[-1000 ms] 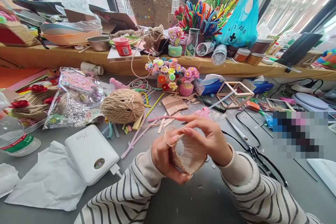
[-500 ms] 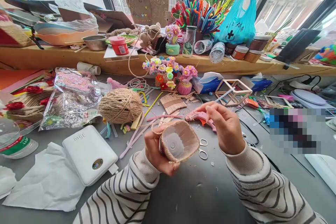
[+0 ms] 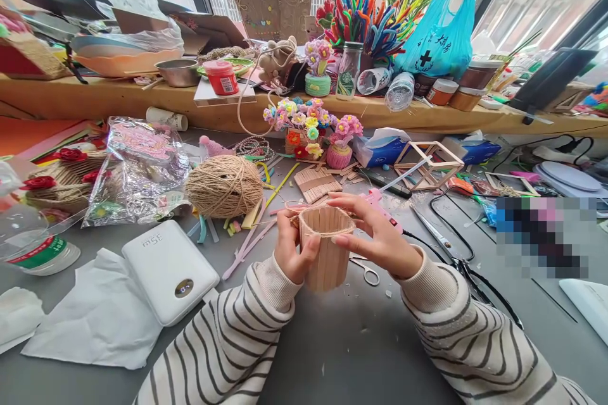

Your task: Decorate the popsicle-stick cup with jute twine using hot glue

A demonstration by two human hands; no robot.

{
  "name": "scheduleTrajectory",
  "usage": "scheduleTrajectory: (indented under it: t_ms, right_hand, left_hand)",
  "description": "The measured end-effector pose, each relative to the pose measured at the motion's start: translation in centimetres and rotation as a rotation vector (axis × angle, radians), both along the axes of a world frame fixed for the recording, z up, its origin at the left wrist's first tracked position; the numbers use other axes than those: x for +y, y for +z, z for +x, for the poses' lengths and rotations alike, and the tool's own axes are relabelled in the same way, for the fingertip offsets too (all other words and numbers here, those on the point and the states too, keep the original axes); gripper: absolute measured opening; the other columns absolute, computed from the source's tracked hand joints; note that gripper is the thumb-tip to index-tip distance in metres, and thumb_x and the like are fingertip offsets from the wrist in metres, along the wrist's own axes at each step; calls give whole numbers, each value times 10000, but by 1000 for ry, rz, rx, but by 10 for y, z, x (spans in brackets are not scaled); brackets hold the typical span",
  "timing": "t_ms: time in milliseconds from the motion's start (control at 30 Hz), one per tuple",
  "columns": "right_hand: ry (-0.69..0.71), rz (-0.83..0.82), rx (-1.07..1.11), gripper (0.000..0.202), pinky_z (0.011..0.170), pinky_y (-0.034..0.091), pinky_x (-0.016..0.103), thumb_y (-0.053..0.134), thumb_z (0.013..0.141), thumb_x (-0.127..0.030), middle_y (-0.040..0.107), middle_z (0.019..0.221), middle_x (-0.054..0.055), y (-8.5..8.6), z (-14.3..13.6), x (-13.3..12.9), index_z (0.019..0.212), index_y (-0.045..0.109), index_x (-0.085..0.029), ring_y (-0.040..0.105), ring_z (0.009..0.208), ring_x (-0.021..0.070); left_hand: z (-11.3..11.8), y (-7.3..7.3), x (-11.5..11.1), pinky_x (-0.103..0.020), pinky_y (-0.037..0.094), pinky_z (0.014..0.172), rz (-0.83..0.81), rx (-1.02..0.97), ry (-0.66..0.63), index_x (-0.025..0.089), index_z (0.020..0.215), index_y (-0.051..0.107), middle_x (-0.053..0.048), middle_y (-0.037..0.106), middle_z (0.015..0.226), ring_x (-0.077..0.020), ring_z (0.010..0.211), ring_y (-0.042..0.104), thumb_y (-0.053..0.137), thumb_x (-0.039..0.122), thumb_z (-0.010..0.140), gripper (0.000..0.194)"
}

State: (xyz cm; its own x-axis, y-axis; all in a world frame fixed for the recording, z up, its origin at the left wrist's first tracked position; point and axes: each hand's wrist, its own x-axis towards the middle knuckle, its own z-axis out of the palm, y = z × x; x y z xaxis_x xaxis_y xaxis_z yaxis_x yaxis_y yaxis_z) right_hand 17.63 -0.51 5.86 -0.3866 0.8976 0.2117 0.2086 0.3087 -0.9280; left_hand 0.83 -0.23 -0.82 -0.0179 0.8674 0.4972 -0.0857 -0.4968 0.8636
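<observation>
A small cup faced with wooden craft sticks [image 3: 327,262] is held upright above the table, with twine [image 3: 327,235] running along its rim. My left hand [image 3: 294,243] grips its left side, thumb on the front near the rim. On the right, my right hand [image 3: 375,237] has its fingers around the rim, touching the twine and the far edge. A strand of twine leads left towards the twine ball [image 3: 224,186]. Just behind my right hand lies a pink glue gun [image 3: 380,201], partly hidden. Small scissors [image 3: 368,272] lie beneath, partly covered.
A white power bank [image 3: 170,272] and white tissue [image 3: 97,310] lie at the left. Craft sticks [image 3: 317,185] sit behind the cup. Larger scissors [image 3: 432,228] and black cables [image 3: 494,297] lie to the right. Flower pots and a wooden frame [image 3: 430,164] stand farther back.
The cup has turned from its opening facing me to upright, showing its stick side. My right hand has moved left and down from above the glue gun onto the rim.
</observation>
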Motion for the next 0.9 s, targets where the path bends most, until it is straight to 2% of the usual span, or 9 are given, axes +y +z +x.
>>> scheduleTrajectory:
  t_ms: [100, 167, 233, 333, 500, 900]
  right_hand:
    - [-39, 123, -66, 236, 1043, 380, 473, 642, 783, -423, 510, 1319, 102, 1, 3, 1, 902, 664, -221, 439, 1276, 255]
    - [-45, 154, -87, 217, 1062, 346, 492, 619, 801, -423, 536, 1296, 92, 0, 4, 2, 771, 669, -214, 474, 1242, 254]
    - [-54, 156, -78, 240, 1057, 353, 492, 612, 805, -431, 550, 1282, 86, -1, 3, 3, 720, 659, -212, 489, 1226, 252]
    - [-65, 150, -59, 262, 1055, 357, 491, 605, 808, -444, 558, 1275, 84, -3, 3, 4, 703, 653, -209, 495, 1218, 250]
    - [-62, 135, -49, 259, 1061, 354, 485, 606, 808, -442, 552, 1278, 82, -5, 3, 5, 702, 650, -210, 493, 1217, 240]
    - [-73, 134, -37, 259, 1050, 351, 484, 610, 808, -439, 538, 1277, 91, -6, 3, 5, 706, 648, -204, 492, 1206, 247]
  left_hand:
    - [2, 2, -1, -423, 478, 828, -63, 4, -35, 202, 1025, 405, -107, 589, 1042, -250, 944, 621, 602, 535, 749, 476]
    - [2, 2, -2, -421, 473, 831, -101, 2, -43, 204, 1019, 392, -108, 599, 1048, -248, 942, 626, 608, 537, 746, 481]
    - [1, 1, -2, -409, 474, 813, -141, 4, -56, 204, 1023, 393, -98, 618, 1020, -240, 916, 634, 620, 517, 748, 475]
    - [-1, 0, -1, -400, 474, 790, -187, 3, -79, 201, 1022, 406, -89, 636, 980, -239, 885, 640, 643, 521, 729, 495]
    - [1, 1, -1, -423, 453, 818, -221, -25, -58, 205, 1021, 413, -92, 622, 983, -252, 907, 625, 609, 624, 705, 561]
    - [3, 10, -2, -438, 443, 825, -306, -36, -69, 210, 982, 399, -75, 603, 956, -256, 911, 617, 596, 671, 680, 585]
